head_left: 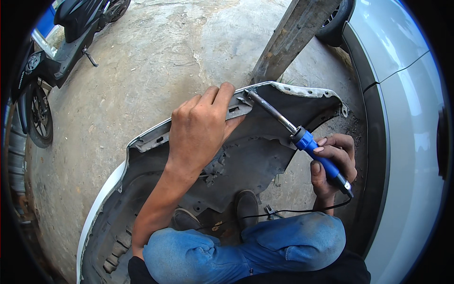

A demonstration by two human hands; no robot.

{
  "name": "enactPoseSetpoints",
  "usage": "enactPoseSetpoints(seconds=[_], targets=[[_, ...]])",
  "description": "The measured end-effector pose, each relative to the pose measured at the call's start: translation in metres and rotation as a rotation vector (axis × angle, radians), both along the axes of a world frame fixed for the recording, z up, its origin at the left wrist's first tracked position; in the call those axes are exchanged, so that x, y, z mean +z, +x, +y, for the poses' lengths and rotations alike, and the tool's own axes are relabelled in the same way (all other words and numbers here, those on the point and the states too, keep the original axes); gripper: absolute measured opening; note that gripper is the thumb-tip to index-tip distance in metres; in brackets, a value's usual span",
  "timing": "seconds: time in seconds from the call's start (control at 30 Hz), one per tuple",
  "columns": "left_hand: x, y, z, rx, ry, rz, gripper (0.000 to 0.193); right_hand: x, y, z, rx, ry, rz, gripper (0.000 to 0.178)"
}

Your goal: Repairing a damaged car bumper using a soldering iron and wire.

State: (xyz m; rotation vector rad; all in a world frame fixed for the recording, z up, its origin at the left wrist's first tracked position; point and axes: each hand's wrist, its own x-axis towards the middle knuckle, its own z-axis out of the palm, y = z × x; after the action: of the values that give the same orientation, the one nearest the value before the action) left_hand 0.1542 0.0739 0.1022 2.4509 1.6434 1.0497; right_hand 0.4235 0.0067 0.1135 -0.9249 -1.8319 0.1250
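Note:
A car bumper cover, dark on its inner side with a pale outer rim, stands in front of me and curves down to the left. My left hand grips its upper edge, fingers over the rim and thumb on the inner side. In my right hand is a blue-handled soldering iron, closed in my fingers. Its long metal barrel slants up to the left, and the tip meets the bumper's inner edge just right of my left hand. A black cord trails from the handle toward my shoes.
A light-coloured car stands close on the right, its tyre at the top. Beyond the bumper rises a slanting post. At the upper left is a black motorbike on the concrete floor. A small metal clamp lies near my shoe.

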Motion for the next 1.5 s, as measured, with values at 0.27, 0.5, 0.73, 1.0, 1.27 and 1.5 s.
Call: enactPoseSetpoints(seconds=[0.27,0.5,0.73,1.0,1.27,1.5], targets=[[-0.0018,0.0002,0.0003,0.006,0.012,0.017,0.048,-0.0015,-0.0019,-0.0001,0.007,-0.004,0.03,0.022],[-0.0005,0.0005,0.0004,0.01,0.002,0.017,0.048,0.001,-0.0013,-0.0004,0.004,0.002,0.028,0.022],[-0.0024,-0.0013,0.0002,0.011,-0.002,0.014,0.047,-0.0032,-0.0016,0.0008,-0.005,0.001,0.029,0.022],[-0.0014,0.0012,0.0011,0.004,0.004,-0.005,0.045,-0.0009,-0.0017,0.0013,-0.011,0.006,0.03,0.021],[-0.0016,-0.0002,0.001,0.005,0.018,-0.004,0.045,-0.0014,-0.0033,0.0008,0.011,0.004,0.03,0.021],[-0.0007,0.0008,0.0007,0.006,-0.005,-0.005,0.046,-0.0027,0.0017,-0.0011,-0.02,0.01,0.031,0.022]])
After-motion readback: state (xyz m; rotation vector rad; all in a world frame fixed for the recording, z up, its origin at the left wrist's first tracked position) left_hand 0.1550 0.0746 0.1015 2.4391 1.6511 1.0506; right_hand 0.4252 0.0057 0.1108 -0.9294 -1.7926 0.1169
